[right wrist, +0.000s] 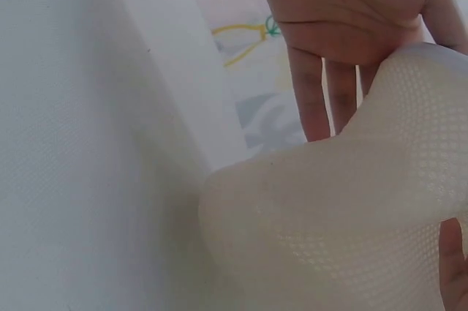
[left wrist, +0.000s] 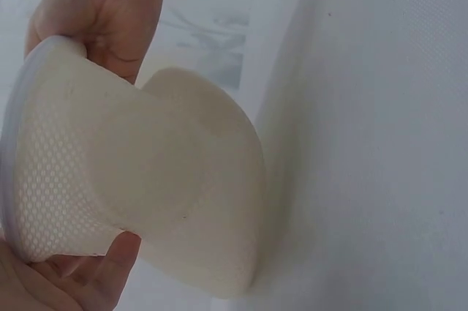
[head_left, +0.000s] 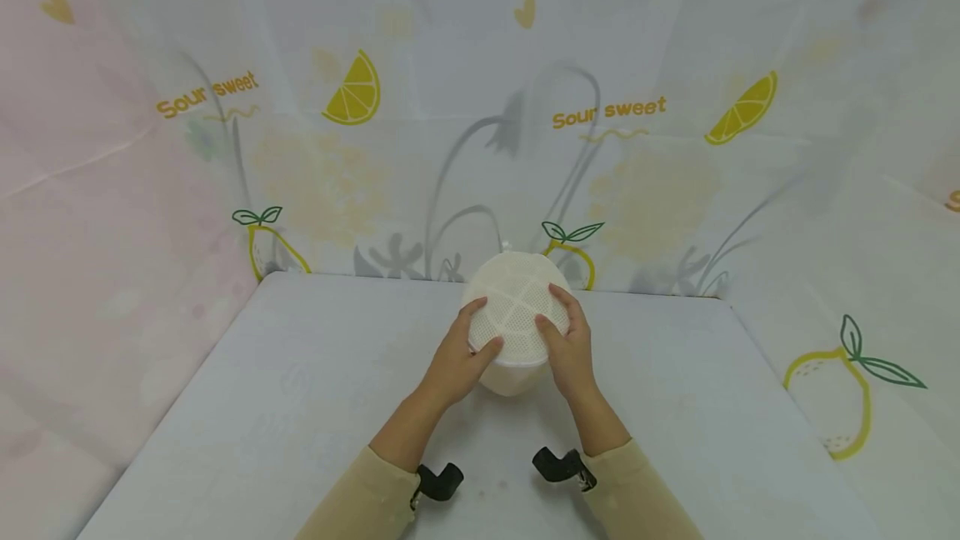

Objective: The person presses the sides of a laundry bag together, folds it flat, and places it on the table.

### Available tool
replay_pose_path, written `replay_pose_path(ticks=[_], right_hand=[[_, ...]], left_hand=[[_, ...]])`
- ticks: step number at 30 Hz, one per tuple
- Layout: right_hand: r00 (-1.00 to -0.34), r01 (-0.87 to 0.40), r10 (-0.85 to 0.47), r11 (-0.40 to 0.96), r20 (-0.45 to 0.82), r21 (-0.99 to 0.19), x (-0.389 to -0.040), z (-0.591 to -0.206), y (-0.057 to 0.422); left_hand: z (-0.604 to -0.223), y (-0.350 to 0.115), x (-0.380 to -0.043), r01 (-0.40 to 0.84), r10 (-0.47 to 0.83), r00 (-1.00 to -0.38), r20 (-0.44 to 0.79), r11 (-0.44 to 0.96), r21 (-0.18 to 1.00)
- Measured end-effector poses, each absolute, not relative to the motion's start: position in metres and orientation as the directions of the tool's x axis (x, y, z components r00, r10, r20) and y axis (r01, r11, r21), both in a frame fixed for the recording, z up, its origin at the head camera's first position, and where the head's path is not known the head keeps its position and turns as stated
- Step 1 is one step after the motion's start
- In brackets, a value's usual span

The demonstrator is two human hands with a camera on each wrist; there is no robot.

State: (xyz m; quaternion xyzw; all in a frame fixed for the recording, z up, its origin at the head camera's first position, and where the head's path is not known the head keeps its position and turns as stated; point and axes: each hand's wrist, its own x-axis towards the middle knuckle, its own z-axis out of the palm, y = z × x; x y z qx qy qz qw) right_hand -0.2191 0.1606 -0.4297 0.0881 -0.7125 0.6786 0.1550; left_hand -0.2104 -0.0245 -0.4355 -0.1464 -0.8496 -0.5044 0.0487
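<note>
A white mesh laundry bag (head_left: 517, 302), rounded, with stitched seams across its top panel, is held between both hands above the table. My left hand (head_left: 459, 361) grips its left side, thumb on the top panel. On the opposite side my right hand (head_left: 570, 348) holds it the same way, with its thumb over the mesh. Below the edge of the panel, the bag's cream side (left wrist: 175, 172) bulges out in the left wrist view. In the right wrist view the mesh bag (right wrist: 329, 194) has a fold along its side; part of each hand is hidden behind it.
The white table (head_left: 300, 390) extends on both sides of the hands. Behind it hangs a curtain (head_left: 465, 107) printed with lemons and "Sour sweet". Black wrist mounts (head_left: 441, 482) stick out at the sleeves (head_left: 367, 494).
</note>
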Motion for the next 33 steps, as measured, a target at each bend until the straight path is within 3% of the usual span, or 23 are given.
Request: replay_pose_path(ticks=[12,22,33], right_hand=[[-0.943,-0.318,0.084,0.042,0.321,-0.947,-0.221,-0.431,0.161],[-0.959,-0.278,0.053,0.010,0.278,-0.961,-0.212,-0.418,0.155],[-0.964,-0.267,-0.035,0.064,0.265,-0.962,-0.201,-0.411,0.146]], left_hand=[[-0.437,-0.026,-0.211,0.302,0.198,-0.952,0.231,0.508,0.807],[-0.437,-0.025,-0.211,0.288,0.141,-0.957,0.252,0.397,0.871],[-0.438,-0.025,-0.213,0.304,0.024,-0.951,0.308,0.246,0.920]])
